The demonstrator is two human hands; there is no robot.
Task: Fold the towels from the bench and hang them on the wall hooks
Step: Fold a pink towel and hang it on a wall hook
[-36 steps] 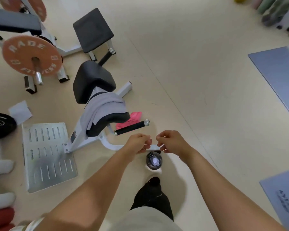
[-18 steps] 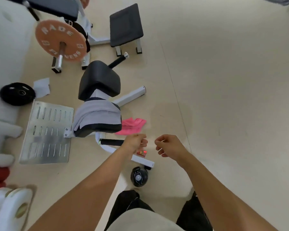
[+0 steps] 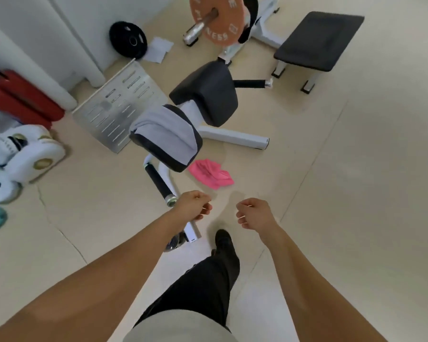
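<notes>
A grey towel lies draped over the lower black pad of the exercise bench. A pink towel lies crumpled on the floor just right of that pad. My left hand hovers in front of the bench, near its black handle, fingers curled and holding nothing. My right hand hovers about a hand's width to its right, also curled and holding nothing, below the pink towel. No wall hooks are in view.
An orange weight plate on a bar and a flat black bench stand behind. A metal footplate, a black weight plate, red pads and white boxing pads fill the left. Open floor lies to the right.
My hands have drawn apart from almost touching. The view has swung, so the bench now lies further ahead and the wall shows at the upper left.
</notes>
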